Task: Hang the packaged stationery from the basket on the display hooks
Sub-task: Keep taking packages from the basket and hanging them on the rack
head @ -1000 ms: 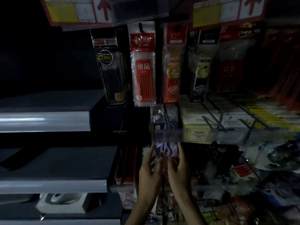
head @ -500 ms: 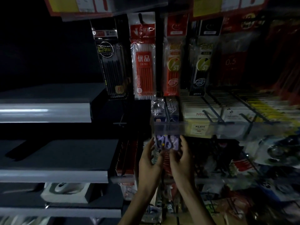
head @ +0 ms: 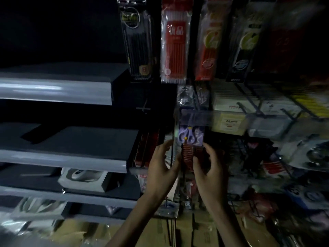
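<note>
Upward, slightly: the packet [head: 190,138] sat just under the clear price rail [head: 227,120] a second ago. Its purple header card now lies partly behind the rail and shows through the plastic. The view has also dipped. The arrow signs have left the top edge and cardboard cartons [head: 156,229] have come in at the bottom. Both hands rode up with the packet. As far as I can tell, neither has slid along it.

Far left: grey shelves [head: 53,90], stepped. Not part of this job.

Left hand [head: 161,163]: fingers curled round the packet's left edge, holding it.

Packet: upright between my two hands, purple card on top, red-orange contents beneath. It sits below the hanging row that includes the red refill pack [head: 173,49]. I cannot make out the hang hole in this blur and low light.

Right hand [head: 208,166]: thumb on the front face, fingers round the right edge, also gripping.

Right: wire hooks [head: 256,111] jut out over the rail, with boxed stock between them. The carded goods lower down are too smeared to identify. The basket is not in view.

Reading: the step in hand is seating the header on a hook in this column. That hook is hidden behind the rail and card, so I cannot confirm that the hole has caught. Both hands are carrying the packet, so I judge it not yet hung. Next: feel for the prong tip, push the card back, and let go only once the weight comes off my fingers.
</note>
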